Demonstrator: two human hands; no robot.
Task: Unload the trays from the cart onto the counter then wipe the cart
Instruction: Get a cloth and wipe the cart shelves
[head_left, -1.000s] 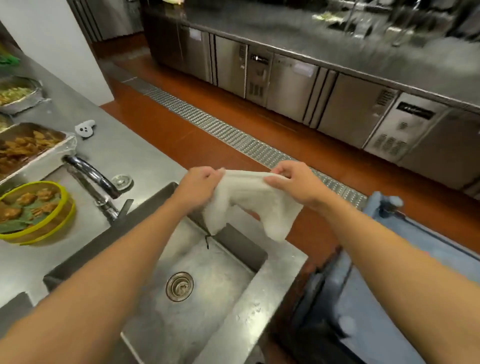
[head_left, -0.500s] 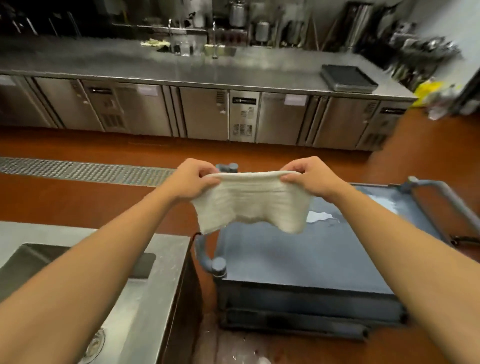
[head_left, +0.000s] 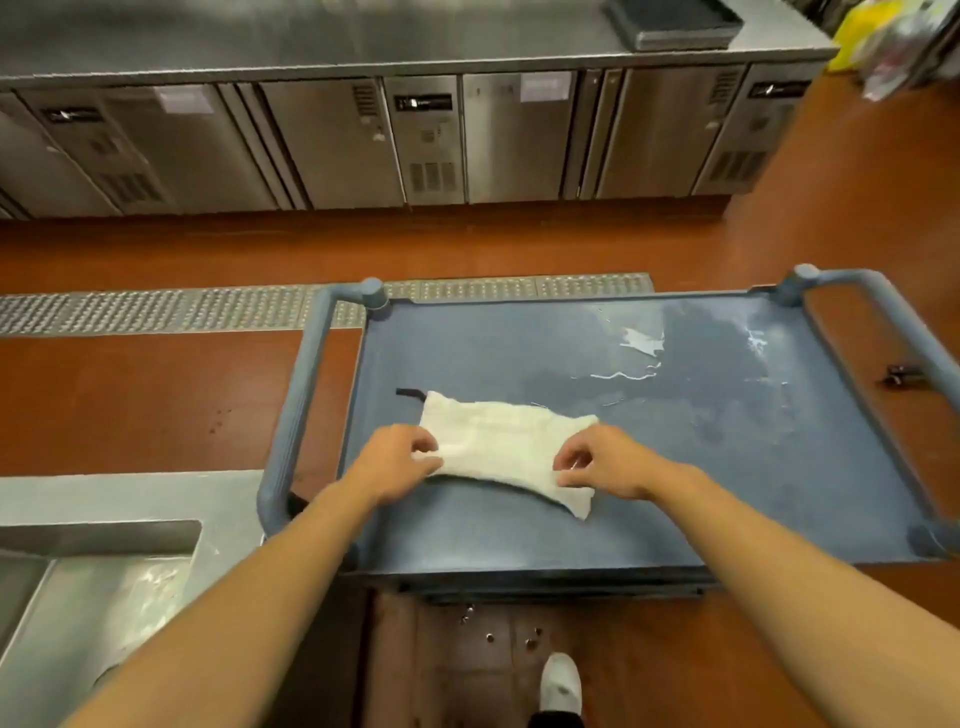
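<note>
The blue-grey cart (head_left: 727, 467) stands in front of me with its flat top shelf bare except for a white cloth (head_left: 498, 441). The cloth lies spread on the left half of the shelf. My left hand (head_left: 392, 457) pinches its near left corner and my right hand (head_left: 605, 462) pinches its near right edge. White wet smears (head_left: 641, 343) mark the shelf's far right part. No trays are on the cart.
A steel counter with a sink (head_left: 93, 587) sits at lower left, close to the cart's left handle (head_left: 296, 395). A long steel counter with cabinet doors (head_left: 415, 140) runs across the back, a dark tray (head_left: 675, 23) on top. A floor drain grate (head_left: 156, 312) crosses the red floor.
I turned from the sink to the cart. The cloth, held stretched in the air between both hands, now lies flat on the cart's top shelf, both hands still on it.
</note>
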